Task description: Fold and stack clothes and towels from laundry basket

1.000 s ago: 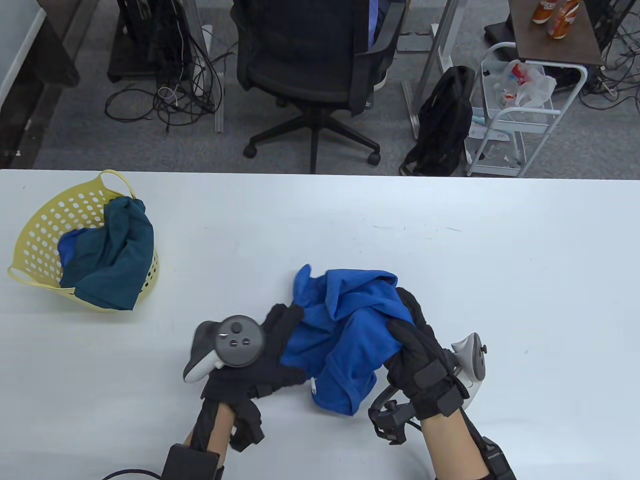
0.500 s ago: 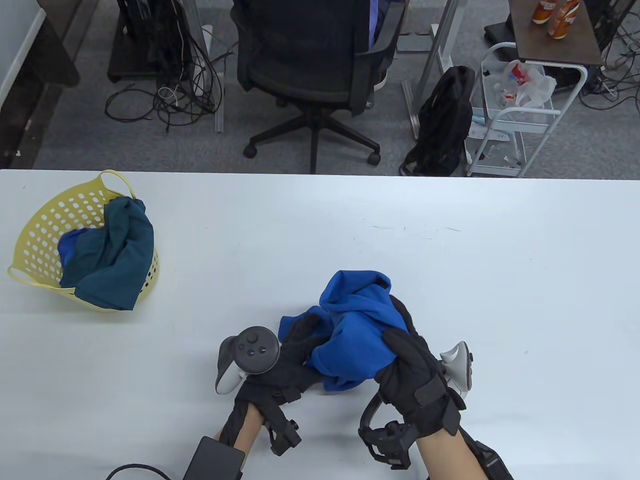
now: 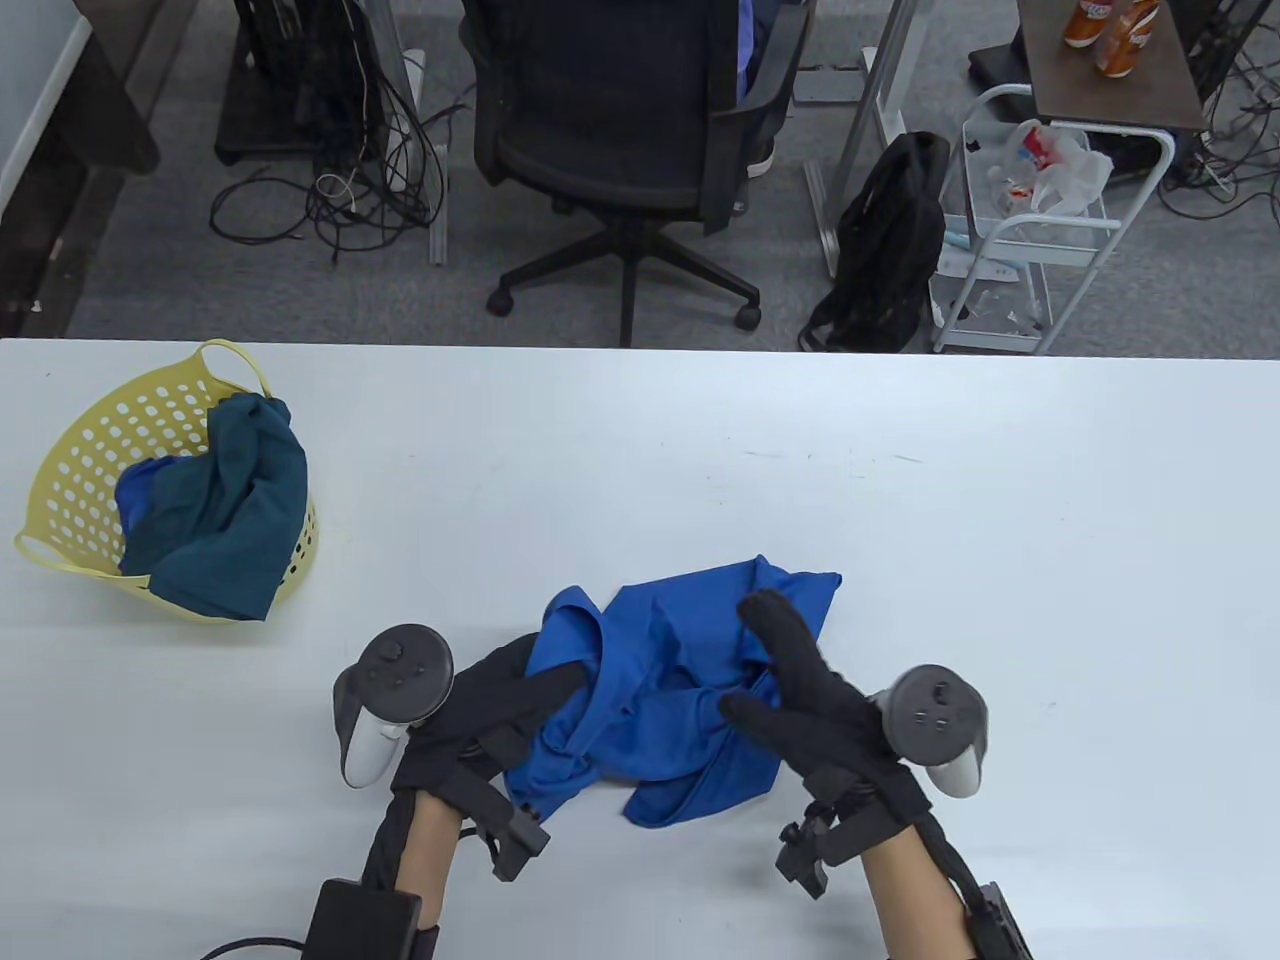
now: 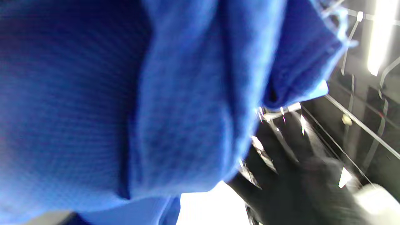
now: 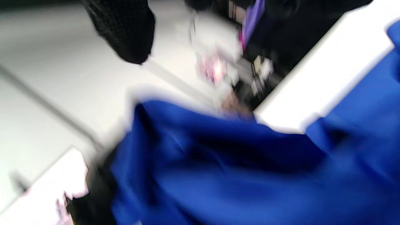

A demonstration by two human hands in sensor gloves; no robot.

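**Blue garment crumpled between two gloved hands**

The blue garment (image 3: 672, 690) lies bunched on the white table (image 3: 1000, 520). The left hand (image 3: 505, 715) has its fingers tucked into the cloth's left folds; whether they pinch it I cannot tell. The right hand (image 3: 805, 690) rests on the right side, fingers straight and spread. Well left of the fingers, a yellow basket (image 3: 70, 470) holds teal cloth (image 3: 230, 510). Beyond the table stands an office chair (image 3: 630, 130).

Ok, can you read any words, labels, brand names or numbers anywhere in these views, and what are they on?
No text is readable in any view.
Two orange bottles on the brown side table: white label lettering, too small to read.
Packaging in the white plastic bag on the white wire cart: print too small.
Crumpled bright blue garment: no label visible.
Yellow perforated plastic basket: no markings.
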